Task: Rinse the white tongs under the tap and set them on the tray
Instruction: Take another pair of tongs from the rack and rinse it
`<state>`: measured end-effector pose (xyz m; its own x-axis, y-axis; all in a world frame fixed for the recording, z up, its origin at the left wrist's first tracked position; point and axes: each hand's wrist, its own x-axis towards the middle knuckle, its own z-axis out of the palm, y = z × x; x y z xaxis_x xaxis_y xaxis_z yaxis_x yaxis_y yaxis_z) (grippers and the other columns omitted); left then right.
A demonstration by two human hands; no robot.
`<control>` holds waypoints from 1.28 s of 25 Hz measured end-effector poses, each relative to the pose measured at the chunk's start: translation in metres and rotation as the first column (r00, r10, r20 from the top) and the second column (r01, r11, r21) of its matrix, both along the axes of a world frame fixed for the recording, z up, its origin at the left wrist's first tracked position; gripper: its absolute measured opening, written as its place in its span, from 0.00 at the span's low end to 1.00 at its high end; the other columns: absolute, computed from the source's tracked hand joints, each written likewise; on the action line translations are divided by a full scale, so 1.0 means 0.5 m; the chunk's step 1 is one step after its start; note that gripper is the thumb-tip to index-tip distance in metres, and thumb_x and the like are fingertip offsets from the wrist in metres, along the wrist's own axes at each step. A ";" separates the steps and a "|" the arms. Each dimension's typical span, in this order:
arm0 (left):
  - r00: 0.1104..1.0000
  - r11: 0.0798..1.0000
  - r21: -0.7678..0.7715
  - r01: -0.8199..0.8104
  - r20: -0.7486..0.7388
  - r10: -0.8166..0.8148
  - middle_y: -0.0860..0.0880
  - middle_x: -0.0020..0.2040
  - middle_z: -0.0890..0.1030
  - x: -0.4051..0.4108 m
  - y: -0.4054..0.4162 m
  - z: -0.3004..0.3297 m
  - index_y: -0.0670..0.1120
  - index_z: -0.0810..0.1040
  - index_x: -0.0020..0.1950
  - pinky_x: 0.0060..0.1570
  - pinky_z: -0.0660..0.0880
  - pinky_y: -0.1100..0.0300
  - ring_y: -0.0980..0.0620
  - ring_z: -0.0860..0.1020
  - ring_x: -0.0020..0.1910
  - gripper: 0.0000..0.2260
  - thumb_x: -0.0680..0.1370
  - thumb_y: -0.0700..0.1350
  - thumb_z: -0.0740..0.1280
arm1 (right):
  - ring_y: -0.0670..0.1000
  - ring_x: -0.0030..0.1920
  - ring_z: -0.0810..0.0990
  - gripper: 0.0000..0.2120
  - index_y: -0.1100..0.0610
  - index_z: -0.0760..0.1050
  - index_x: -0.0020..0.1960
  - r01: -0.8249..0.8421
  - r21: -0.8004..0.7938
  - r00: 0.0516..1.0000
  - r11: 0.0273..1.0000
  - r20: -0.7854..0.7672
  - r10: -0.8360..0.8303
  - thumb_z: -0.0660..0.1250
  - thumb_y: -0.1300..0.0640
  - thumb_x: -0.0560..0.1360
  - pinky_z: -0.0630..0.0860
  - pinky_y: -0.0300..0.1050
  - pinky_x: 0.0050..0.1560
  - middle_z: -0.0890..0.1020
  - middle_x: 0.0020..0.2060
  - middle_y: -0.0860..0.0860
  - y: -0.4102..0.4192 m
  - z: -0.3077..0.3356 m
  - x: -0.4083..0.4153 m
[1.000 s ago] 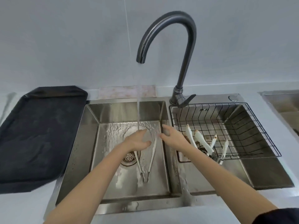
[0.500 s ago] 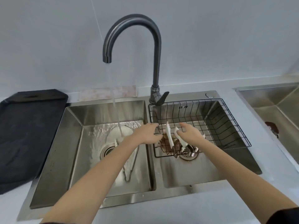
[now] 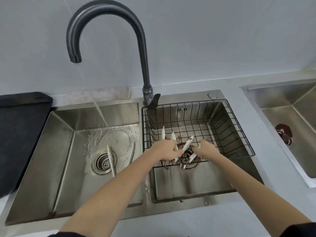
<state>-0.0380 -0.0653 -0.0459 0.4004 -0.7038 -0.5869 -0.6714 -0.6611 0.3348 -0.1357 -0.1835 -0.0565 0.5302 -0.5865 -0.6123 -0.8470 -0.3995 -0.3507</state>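
Down in the right basin, inside the wire basket [image 3: 222,134], several white tongs [image 3: 187,144] lie in a loose heap over the drain, their scalloped tips pointing to the far side. The left hand [image 3: 165,150] reaches across the divider and its fingers close around one pair near the middle of the heap. The right hand [image 3: 206,149] comes in from the right with fingers curled down onto the same heap; whether it actually pinches a pair or only touches it cannot be told. One tip shows a brown smear, so this pair appears not yet rinsed.

Another pair of tongs [image 3: 111,158] lies in the left basin [image 3: 65,151] beside its drain, with the water stream [image 3: 100,113] from the tap [image 3: 102,17] landing just beyond it. The dark tray [image 3: 22,134] sits on the surface at far left, well apart from both hands.

The risks from here look plain. The tongs overlap, so lifting one pair could drag a neighbour up and drop it back, or snag a tip in the basket's wires. Wet plastic may slip from a light pinch while crossing the divider. The tray lies beyond the whole left basin, so a dripping carry could wet the surface, and the pair already under the tap might be confused with the one being picked.
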 end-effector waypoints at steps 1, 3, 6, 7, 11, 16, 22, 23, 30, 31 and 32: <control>1.000 1.000 0.000 -0.002 0.013 0.002 0.45 0.63 0.77 -0.005 -0.004 -0.002 0.45 0.66 0.70 0.58 0.72 0.50 0.44 0.74 0.63 0.26 0.78 0.58 0.56 | 0.59 0.66 0.72 0.26 0.61 0.59 0.73 0.018 0.013 1.000 1.000 0.004 -0.018 0.59 0.54 0.78 0.71 0.45 0.56 0.74 0.65 0.60 -0.001 -0.005 0.003; 0.999 0.999 -0.015 -0.041 0.022 0.041 0.44 0.60 0.79 -0.013 -0.010 -0.005 0.44 0.67 0.68 0.55 0.72 0.51 0.43 0.75 0.60 0.24 0.77 0.58 0.59 | 0.59 0.63 0.74 0.26 0.64 0.60 0.72 0.035 0.027 0.999 0.999 0.011 -0.036 0.59 0.55 0.77 0.70 0.43 0.49 0.75 0.63 0.61 -0.004 -0.015 0.007; 0.994 0.994 -0.038 -0.104 -0.022 0.103 0.42 0.53 0.80 -0.019 -0.015 -0.007 0.42 0.68 0.66 0.49 0.73 0.53 0.43 0.78 0.55 0.23 0.76 0.53 0.62 | 0.58 0.54 0.76 0.24 0.66 0.62 0.69 0.054 0.038 0.998 0.998 0.035 -0.056 0.61 0.56 0.77 0.70 0.39 0.41 0.76 0.61 0.62 -0.005 -0.019 0.006; 0.993 0.993 -0.039 -0.115 -0.033 0.114 0.43 0.51 0.80 -0.020 -0.014 -0.007 0.42 0.68 0.66 0.48 0.74 0.52 0.43 0.78 0.53 0.23 0.75 0.52 0.63 | 0.56 0.49 0.75 0.23 0.66 0.62 0.68 0.072 0.050 0.996 0.996 0.044 -0.074 0.61 0.56 0.77 0.68 0.37 0.34 0.77 0.58 0.62 -0.003 -0.020 0.004; 0.980 0.976 -0.104 -0.190 -0.085 0.182 0.45 0.46 0.78 -0.025 -0.006 0.003 0.40 0.68 0.63 0.46 0.74 0.51 0.46 0.76 0.45 0.22 0.74 0.49 0.65 | 0.52 0.42 0.71 0.19 0.65 0.63 0.63 0.165 0.059 0.975 0.985 0.142 -0.172 0.62 0.58 0.76 0.67 0.40 0.33 0.74 0.56 0.63 0.006 -0.007 0.003; 0.874 0.839 -0.278 -0.468 -0.285 0.393 0.45 0.52 0.78 -0.023 0.038 0.047 0.42 0.60 0.71 0.42 0.72 0.59 0.48 0.77 0.47 0.27 0.76 0.50 0.64 | 0.55 0.48 0.71 0.27 0.66 0.56 0.72 0.171 -0.013 0.922 0.985 0.356 -0.156 0.61 0.63 0.76 0.68 0.39 0.39 0.68 0.66 0.65 0.043 0.039 0.024; 0.517 0.443 -0.290 -0.848 -0.637 0.572 0.49 0.37 0.76 0.013 0.153 0.058 0.45 0.71 0.49 0.38 0.79 0.60 0.55 0.75 0.33 0.10 0.78 0.51 0.61 | 0.57 0.56 0.78 0.29 0.61 0.57 0.74 0.169 0.131 0.799 0.977 0.562 -0.213 0.62 0.64 0.75 0.74 0.44 0.50 0.77 0.59 0.59 0.145 0.086 0.063; 0.475 0.396 -0.280 -0.874 -0.663 0.579 0.49 0.36 0.75 0.019 0.174 0.053 0.45 0.72 0.46 0.38 0.79 0.60 0.53 0.76 0.34 0.10 0.78 0.51 0.61 | 0.56 0.57 0.78 0.29 0.61 0.57 0.74 0.153 0.166 0.788 0.974 0.574 -0.222 0.62 0.64 0.76 0.74 0.45 0.52 0.77 0.59 0.59 0.164 0.089 0.068; 0.340 0.209 -0.269 -0.940 -0.765 0.548 0.49 0.36 0.78 0.053 0.327 0.048 0.45 0.73 0.43 0.36 0.81 0.61 0.52 0.81 0.36 0.08 0.78 0.48 0.64 | 0.46 0.35 0.75 0.18 0.60 0.66 0.68 0.183 0.588 0.665 0.788 0.517 -0.540 0.57 0.55 0.80 0.77 0.43 0.44 0.74 0.37 0.49 0.267 0.067 0.151; 0.339 0.196 -0.277 -0.941 -0.763 0.550 0.49 0.36 0.78 0.063 0.345 0.046 0.45 0.73 0.43 0.35 0.80 0.61 0.52 0.81 0.36 0.07 0.77 0.48 0.64 | 0.46 0.36 0.75 0.18 0.61 0.67 0.67 0.171 0.646 0.652 0.743 0.492 -0.578 0.57 0.55 0.80 0.77 0.43 0.44 0.74 0.36 0.50 0.277 0.062 0.164; 0.337 0.185 -0.282 -0.941 -0.761 0.554 0.49 0.36 0.79 0.074 0.362 0.046 0.45 0.74 0.43 0.34 0.80 0.61 0.51 0.81 0.36 0.07 0.77 0.48 0.64 | 0.47 0.37 0.75 0.17 0.62 0.68 0.65 0.157 0.694 0.646 0.703 0.466 -0.604 0.56 0.55 0.80 0.76 0.42 0.42 0.74 0.37 0.50 0.287 0.058 0.179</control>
